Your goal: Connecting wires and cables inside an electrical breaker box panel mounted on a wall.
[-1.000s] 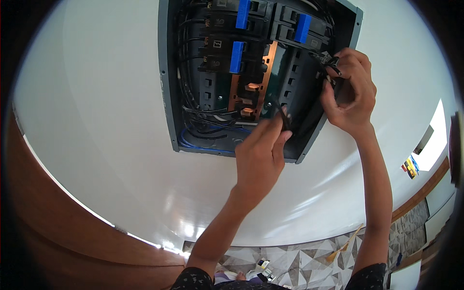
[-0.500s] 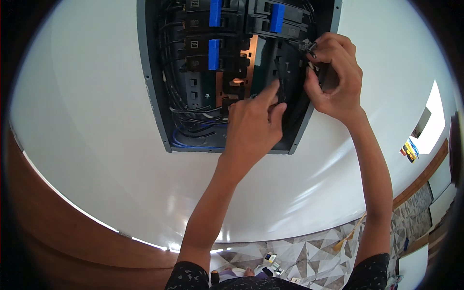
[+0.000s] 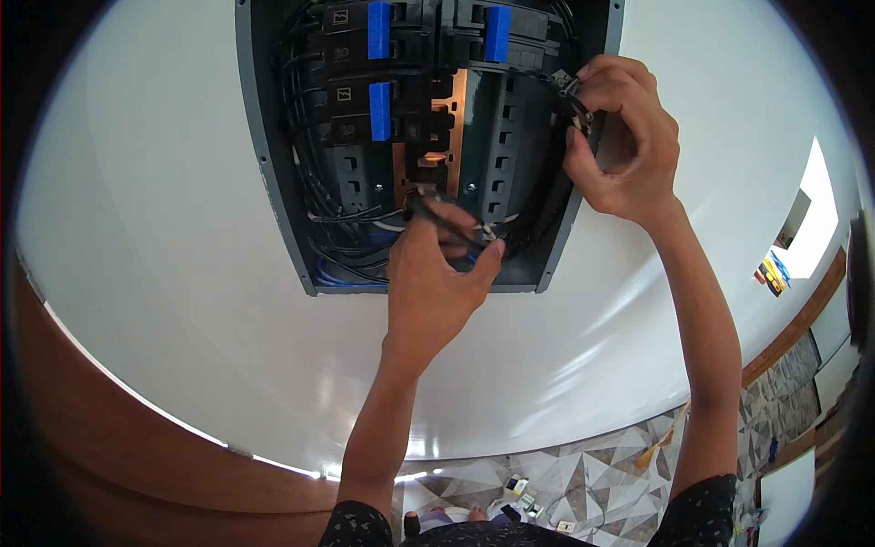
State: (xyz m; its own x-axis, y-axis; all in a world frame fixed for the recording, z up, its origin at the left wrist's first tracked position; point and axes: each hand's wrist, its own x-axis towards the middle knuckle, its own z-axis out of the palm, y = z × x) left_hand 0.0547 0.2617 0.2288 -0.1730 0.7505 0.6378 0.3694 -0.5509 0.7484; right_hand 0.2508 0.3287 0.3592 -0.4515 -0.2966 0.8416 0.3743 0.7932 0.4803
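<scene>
left hand [image 3: 433, 273] dropped lower, fingers pinching black wire [image 3: 447, 219]; right hand [image 3: 624, 137] pinching wire end; breakers [image 3: 383, 82] above.

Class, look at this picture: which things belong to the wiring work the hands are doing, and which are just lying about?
In the work:
left hand pinching a black wire
right hand holding a wire end
open panel box
breakers with blue switches

Lying about:
small items on the patterned floor
yellow stick
</scene>
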